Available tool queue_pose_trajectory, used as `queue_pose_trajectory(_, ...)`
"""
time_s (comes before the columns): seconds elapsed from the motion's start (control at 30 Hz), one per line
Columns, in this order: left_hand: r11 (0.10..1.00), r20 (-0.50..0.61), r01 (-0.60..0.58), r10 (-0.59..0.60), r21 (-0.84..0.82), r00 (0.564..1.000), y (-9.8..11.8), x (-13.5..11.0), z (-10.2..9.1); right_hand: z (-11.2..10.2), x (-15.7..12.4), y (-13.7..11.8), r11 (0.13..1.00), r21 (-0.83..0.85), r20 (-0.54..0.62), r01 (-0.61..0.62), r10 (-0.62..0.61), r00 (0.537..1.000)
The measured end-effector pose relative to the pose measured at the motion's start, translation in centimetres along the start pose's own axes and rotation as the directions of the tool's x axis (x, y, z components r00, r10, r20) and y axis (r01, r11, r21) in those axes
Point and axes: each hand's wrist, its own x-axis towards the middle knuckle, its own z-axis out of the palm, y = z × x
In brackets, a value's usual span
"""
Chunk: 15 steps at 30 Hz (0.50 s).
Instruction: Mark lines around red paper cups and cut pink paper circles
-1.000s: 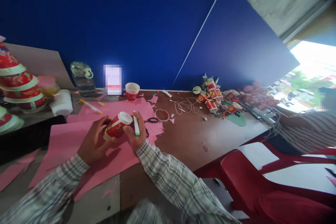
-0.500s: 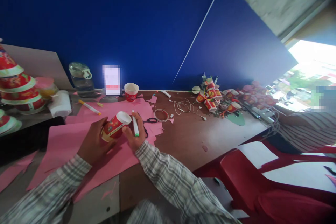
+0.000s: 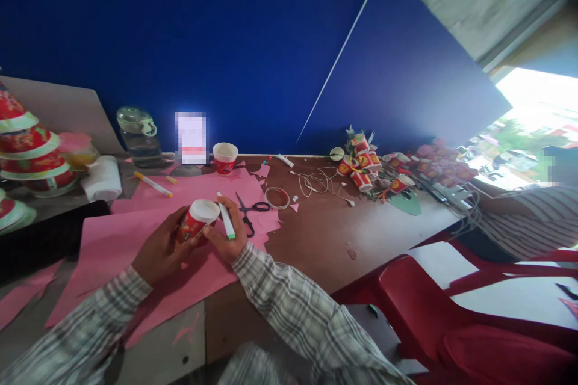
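A red printed paper cup (image 3: 192, 227) with a white rim is held slightly tilted over pink paper sheets (image 3: 121, 240). My left hand (image 3: 165, 246) wraps round the cup from the left. In my right hand (image 3: 232, 230) is a white marker (image 3: 226, 215) with a green end pointing down; that hand's thumb reaches to the cup's right side. Scissors (image 3: 246, 213) with black handles lie with their blades spread just right of my right hand. Behind the hands stands a second red and white paper cup (image 3: 224, 159).
A yellow-and-white marker (image 3: 153, 184), a water bottle (image 3: 139, 137) and stacked red bowls (image 3: 38, 150) are to the left. A tape-like ring (image 3: 277, 198), white cable (image 3: 313, 185) and a cluster of small red cups (image 3: 362, 162) lie rightward. Red chairs (image 3: 419, 295) and a person's striped sleeve (image 3: 533, 222) are at right.
The cup has been turned more upright in my left hand. My right hand, with the marker, has shifted slightly left, baring more of the scissors.
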Motion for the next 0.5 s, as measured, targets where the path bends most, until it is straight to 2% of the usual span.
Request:
queue_pose_trajectory(0.07, 0.996, -0.02, 0.002, -0.001, 0.088, 1.0, -0.1, 0.1, 0.0, 0.0, 0.0, -0.2, 1.0, -0.014, 0.004, 0.02, -0.02, 1.0)
queue_pose_trajectory(0.17, 0.984, -0.102, -0.043, 0.061, 0.173, 0.993, -0.1, 0.3, 0.0, 0.1, 0.1, -0.4, 0.997, -0.002, -0.023, 0.074, -0.074, 0.997)
queue_pose_trajectory(0.33, 0.971, -0.16, -0.073, 0.111, 0.229, 0.981, 0.2, 0.4, -0.2, 0.2, 0.0, -0.9, 0.988, -0.054, -0.098, 0.142, -0.147, 0.984)
queue_pose_trajectory(0.5, 0.965, -0.171, -0.071, 0.117, 0.254, 0.978, 0.4, 0.5, -0.4, 0.0, -0.3, -1.5, 0.978, -0.132, -0.1, 0.164, -0.178, 0.979)
